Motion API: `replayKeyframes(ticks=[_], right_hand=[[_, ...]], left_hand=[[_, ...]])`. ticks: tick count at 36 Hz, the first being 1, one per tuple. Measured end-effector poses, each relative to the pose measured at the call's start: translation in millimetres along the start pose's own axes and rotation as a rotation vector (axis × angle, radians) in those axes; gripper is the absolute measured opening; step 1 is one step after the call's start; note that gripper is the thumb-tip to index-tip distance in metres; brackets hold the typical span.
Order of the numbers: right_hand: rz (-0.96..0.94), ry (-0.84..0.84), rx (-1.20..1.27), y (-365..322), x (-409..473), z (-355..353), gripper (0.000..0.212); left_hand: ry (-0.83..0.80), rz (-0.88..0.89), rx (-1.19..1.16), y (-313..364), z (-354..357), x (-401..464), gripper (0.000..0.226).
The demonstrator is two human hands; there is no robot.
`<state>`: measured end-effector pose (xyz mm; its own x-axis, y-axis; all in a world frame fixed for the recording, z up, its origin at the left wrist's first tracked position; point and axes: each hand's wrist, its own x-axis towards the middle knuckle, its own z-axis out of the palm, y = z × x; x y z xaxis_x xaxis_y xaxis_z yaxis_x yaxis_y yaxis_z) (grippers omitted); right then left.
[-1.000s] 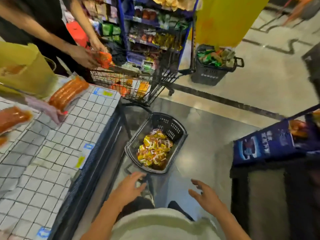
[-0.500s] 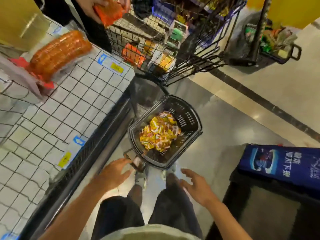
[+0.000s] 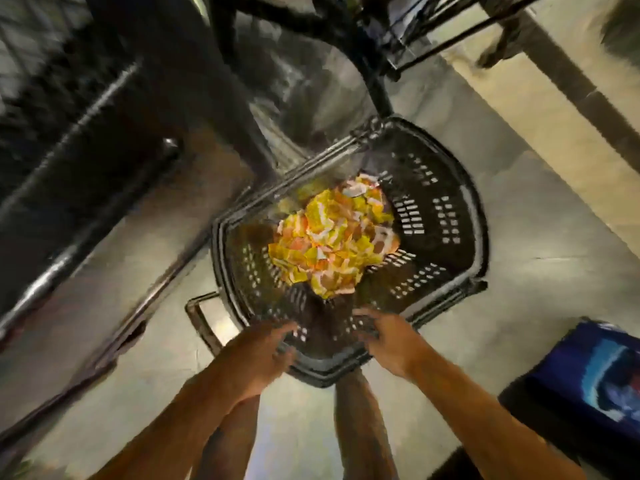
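Left of the black slotted plastic shopping basket point(image 3: 481, 216) stands the dark, metal-edged freezer cabinet point(image 3: 104, 150). Our left hand point(image 3: 256, 355) is at the basket's near rim, fingers spread and loose, gripping nothing; blur hides whether they touch it. The basket sits on the pale glossy floor point(image 3: 536, 271) and holds a heap of yellow-and-orange snack packets point(image 3: 332, 240). Our right hand point(image 3: 384, 341) reaches over the same rim, fingers likewise apart. Right of the basket lies a blue printed carton point(image 3: 595, 382).

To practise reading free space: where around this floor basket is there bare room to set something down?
Bare floor lies right of the basket, toward the blue box; a strip runs between basket and cabinet. Crowded: packets heaped inside, left hand and right hand at the near rim.
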<state>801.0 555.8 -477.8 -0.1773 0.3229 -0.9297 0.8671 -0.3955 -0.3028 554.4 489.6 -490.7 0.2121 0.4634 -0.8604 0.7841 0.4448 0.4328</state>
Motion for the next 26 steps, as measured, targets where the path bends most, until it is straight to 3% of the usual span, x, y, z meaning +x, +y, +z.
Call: replayKeyframes(ticks=[3,9,14,17,19,21,23,26], right_hand=[[-0.047,0.019,-0.044,11,50,-19,0.043],[-0.074,0.030,-0.107,35,136,-57,0.041],[-0.104,0.073,-0.150,54,183,-77,0.043],[-0.086,0.086,-0.146,64,208,-80,0.042],[-0.076,0.083,-0.125,71,222,-80,0.040],[-0.075,0.085,-0.098,76,233,-78,0.040],[-0.079,0.086,-0.096,80,241,-76,0.042],[-0.087,0.079,-0.053,86,248,-73,0.046]], left_hand=[[-0.006,0.030,-0.035,6,13,53,0.041],[0.157,0.073,0.032,13,7,171,0.057],[0.389,-0.038,-0.181,24,-6,253,0.093],[0.378,-0.114,-0.354,30,-4,300,0.091],[0.446,-0.192,-0.335,37,1,323,0.097],[0.586,-0.311,-0.155,42,3,336,0.107],[0.684,-0.356,-0.064,43,2,345,0.105],[0.783,-0.261,-0.137,41,0,347,0.086]])
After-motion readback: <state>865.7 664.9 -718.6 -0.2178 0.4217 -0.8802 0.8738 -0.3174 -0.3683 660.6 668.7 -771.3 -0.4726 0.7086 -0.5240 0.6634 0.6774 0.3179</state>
